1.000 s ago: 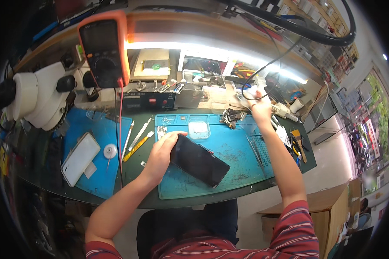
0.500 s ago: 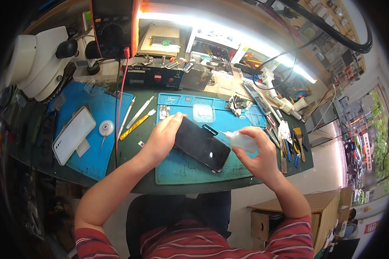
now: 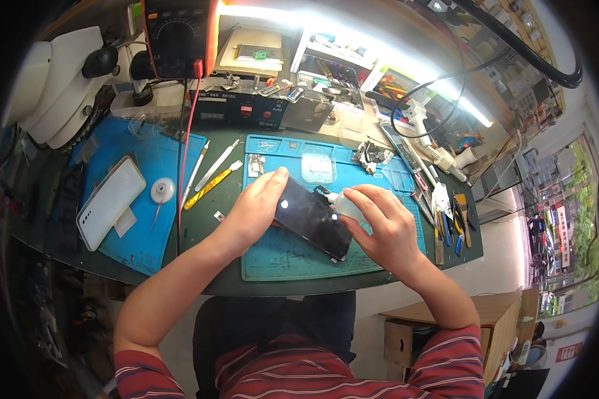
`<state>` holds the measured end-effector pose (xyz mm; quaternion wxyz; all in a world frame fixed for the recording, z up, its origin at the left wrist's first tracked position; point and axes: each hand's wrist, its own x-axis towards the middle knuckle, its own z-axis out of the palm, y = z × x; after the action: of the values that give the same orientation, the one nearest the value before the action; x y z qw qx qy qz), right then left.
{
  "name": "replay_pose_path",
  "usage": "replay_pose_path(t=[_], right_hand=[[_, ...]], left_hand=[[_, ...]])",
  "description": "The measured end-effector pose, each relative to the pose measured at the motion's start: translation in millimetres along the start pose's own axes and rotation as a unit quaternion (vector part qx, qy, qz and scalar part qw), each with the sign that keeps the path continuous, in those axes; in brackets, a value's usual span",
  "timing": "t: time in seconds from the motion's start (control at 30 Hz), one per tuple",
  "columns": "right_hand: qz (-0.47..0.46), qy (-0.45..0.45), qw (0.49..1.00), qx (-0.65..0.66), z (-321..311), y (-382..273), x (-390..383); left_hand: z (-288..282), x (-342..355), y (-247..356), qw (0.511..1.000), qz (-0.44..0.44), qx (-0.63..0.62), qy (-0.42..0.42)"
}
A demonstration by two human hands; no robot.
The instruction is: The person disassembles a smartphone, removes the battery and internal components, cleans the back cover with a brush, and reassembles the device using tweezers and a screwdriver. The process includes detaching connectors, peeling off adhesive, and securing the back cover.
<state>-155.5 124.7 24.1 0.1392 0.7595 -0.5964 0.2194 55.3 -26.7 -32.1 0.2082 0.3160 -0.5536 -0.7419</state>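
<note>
My left hand (image 3: 254,207) grips the upper left end of a black smartphone (image 3: 305,223), thumb along its edge. The phone lies tilted over a blue work mat (image 3: 273,263), its glossy face up with light reflections on it. In my right hand (image 3: 389,229) is a small translucent squeeze bottle (image 3: 350,207), pinched between thumb and fingers. Its nozzle end points left, over the phone's far long edge; whether it touches is too small to tell. A small black part (image 3: 322,190) by that edge is partly covered.
A white phone (image 3: 111,203) and a round white spool (image 3: 162,191) lie on the left mat. A yellow-handled tool (image 3: 213,186) and tweezers sit between the mats. A clear dish (image 3: 318,166) is behind the phone. Pliers (image 3: 457,226) are at right; a multimeter (image 3: 178,40) hangs above.
My right hand and the squeeze bottle have moved left, closer to the phone. The bottle's nozzle is now over the phone's far edge. My left hand keeps its grip.
</note>
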Motion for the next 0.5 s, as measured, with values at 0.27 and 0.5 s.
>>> replay_pose_path(t=[0.27, 0.5], right_hand=[[-0.018, -0.027, 0.999, -0.021, -4.3, -1.9, 3.7], [-0.021, -0.03, 0.999, -0.016, -8.0, -2.5, 6.8]], left_hand=[[-3.1, 3.7, -5.5, 1.0, 0.02, 0.013, -0.007], [-4.0, 4.4, -6.2, 1.0, 0.009, 0.017, 0.002]])
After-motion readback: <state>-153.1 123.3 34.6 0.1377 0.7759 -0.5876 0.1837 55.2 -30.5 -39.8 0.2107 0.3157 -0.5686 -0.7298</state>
